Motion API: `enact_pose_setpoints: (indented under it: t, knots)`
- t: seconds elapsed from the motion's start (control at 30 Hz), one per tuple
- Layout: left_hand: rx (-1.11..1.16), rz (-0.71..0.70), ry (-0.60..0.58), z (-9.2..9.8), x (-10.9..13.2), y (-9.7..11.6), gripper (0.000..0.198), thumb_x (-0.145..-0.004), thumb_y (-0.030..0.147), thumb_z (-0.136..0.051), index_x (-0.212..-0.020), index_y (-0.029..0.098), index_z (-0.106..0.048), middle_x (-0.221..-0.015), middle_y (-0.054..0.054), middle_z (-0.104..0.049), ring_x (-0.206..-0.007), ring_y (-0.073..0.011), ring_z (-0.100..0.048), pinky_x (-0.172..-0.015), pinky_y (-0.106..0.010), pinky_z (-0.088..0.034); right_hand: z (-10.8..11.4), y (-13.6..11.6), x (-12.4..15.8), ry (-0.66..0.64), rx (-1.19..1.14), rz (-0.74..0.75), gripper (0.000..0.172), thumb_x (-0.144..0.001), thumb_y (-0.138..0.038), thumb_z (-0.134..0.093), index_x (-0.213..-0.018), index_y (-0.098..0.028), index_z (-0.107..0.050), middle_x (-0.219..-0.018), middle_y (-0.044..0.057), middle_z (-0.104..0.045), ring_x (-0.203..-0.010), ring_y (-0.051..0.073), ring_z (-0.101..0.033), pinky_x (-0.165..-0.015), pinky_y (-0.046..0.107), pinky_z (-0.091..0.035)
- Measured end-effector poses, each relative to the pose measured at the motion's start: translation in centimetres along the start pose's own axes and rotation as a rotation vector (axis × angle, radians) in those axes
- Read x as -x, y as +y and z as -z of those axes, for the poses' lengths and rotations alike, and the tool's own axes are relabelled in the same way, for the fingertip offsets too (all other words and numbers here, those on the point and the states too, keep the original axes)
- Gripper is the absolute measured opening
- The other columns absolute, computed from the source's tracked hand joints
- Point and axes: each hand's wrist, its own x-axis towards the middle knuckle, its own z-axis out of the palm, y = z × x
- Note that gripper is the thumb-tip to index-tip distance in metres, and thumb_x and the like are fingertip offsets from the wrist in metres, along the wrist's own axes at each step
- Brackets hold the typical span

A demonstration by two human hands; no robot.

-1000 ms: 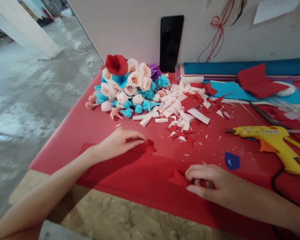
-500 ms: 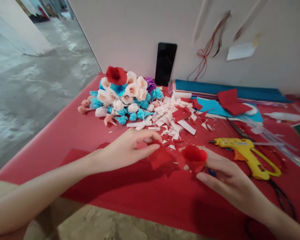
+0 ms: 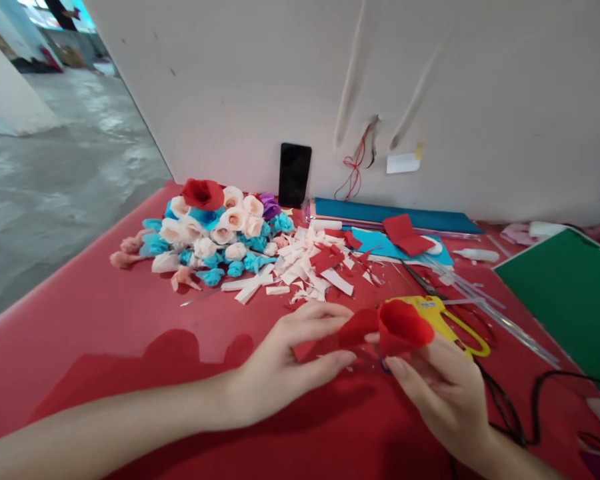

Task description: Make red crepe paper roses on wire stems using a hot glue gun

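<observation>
My right hand [image 3: 445, 387] is closed round the base of a red paper flower [image 3: 405, 330], whose cupped mouth faces up towards me. A curved red paper petal [image 3: 359, 328] sits against the flower's left side, by a fingertip of my right hand. My left hand [image 3: 295, 353] has its fingertips at the petal's left edge, with thumb and fingers apart. Just behind my right hand lies a yellow glue gun [image 3: 430, 308], its front part hidden by the flower. The flower's stem end is mostly covered by my fingers.
Paper flowers [image 3: 220, 230] in white, blue, pink and red are heaped at the left. Paper scraps [image 3: 305, 267] lie beside them. A phone [image 3: 295, 175] leans on the wall. Scissors [image 3: 423, 280], a black cable [image 3: 510, 417] and a green board [image 3: 570, 300] are at the right.
The petal has moved with my left hand rightwards to the flower. My left thumb has come away from its pinch on the petal. The view has shifted, showing more of the right side.
</observation>
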Motion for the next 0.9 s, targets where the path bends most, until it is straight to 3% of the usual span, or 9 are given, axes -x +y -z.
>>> enact_pose_setpoints:
  t: [0.13, 0.23, 0.37, 0.53, 0.67, 0.9]
  knots:
    - [0.005, 0.031, 0.046, -0.2, -0.6, 0.4, 0.02, -0.082, 0.021, -0.053, -0.097, 0.025, -0.066, -0.116, -0.002, -0.056, -0.107, -0.0157, -0.05, -0.096, -0.025, -0.036, 0.0, 0.1, 0.2, -0.032, -0.015, 0.053, 0.019, -0.076, -0.01, -0.055, -0.09, -0.022, -0.059, -0.092, 0.003, -0.061, -0.083, 0.012, -0.058, -0.074, 0.017, -0.047]
    - [0.062, 0.1, 0.1, -0.1, -1.5, 1.0, 0.02, -0.085, 0.023, -0.049, -0.09, 0.023, -0.069, -0.104, -0.002, -0.063, -0.099, -0.015, -0.055, -0.09, -0.023, -0.04, 0.0, 0.4, 0.6, -0.083, -0.072, 0.019, 0.018, -0.078, -0.01, -0.052, -0.093, -0.02, -0.056, -0.086, 0.002, -0.061, -0.074, 0.01, -0.057, -0.067, 0.017, -0.045]
    - [0.193, 0.209, 0.181, -0.6, -2.0, 1.1, 0.019, -0.083, 0.03, -0.052, -0.08, 0.019, -0.068, -0.076, 0.0, -0.065, -0.077, -0.0127, -0.057, -0.072, -0.021, -0.044, 0.5, 0.4, 1.0, -0.24, -0.149, -0.002, 0.011, -0.085, -0.016, -0.043, -0.078, -0.017, -0.053, -0.063, -0.002, -0.058, -0.052, 0.006, -0.05, -0.053, 0.019, -0.04]
    - [0.481, 0.341, 0.08, -1.6, -1.6, 0.9, 0.024, -0.081, 0.035, -0.054, -0.074, 0.015, -0.064, -0.067, 0.0, -0.06, -0.064, -0.0092, -0.051, -0.067, -0.021, -0.044, 0.9, 0.0, 1.1, -0.346, -0.133, -0.033, 0.012, -0.087, -0.017, -0.04, -0.089, -0.017, -0.052, -0.065, -0.003, -0.054, -0.058, 0.006, -0.048, -0.061, 0.019, -0.039]
    - [0.537, 0.385, 0.203, -1.7, -1.6, 1.0, 0.025, -0.078, 0.037, -0.058, -0.071, 0.014, -0.064, -0.061, 0.0, -0.058, -0.058, -0.008, -0.05, -0.055, -0.017, -0.041, 0.6, -0.3, 0.9, -0.35, -0.12, -0.023, 0.009, -0.086, -0.016, -0.042, -0.082, -0.019, -0.05, -0.07, -0.003, -0.054, -0.062, 0.005, -0.047, -0.066, 0.017, -0.039]
    - [0.657, 0.247, 0.03, -2.0, -0.9, 0.8, 0.02, -0.084, 0.027, -0.05, -0.087, 0.019, -0.068, -0.07, -0.002, -0.062, -0.063, -0.0118, -0.056, -0.067, -0.024, -0.045, 0.0, 0.5, 1.2, -0.341, -0.209, -0.114, 0.018, -0.09, -0.019, -0.034, -0.083, -0.017, -0.05, -0.065, -0.003, -0.05, -0.057, 0.006, -0.044, -0.057, 0.017, -0.037]
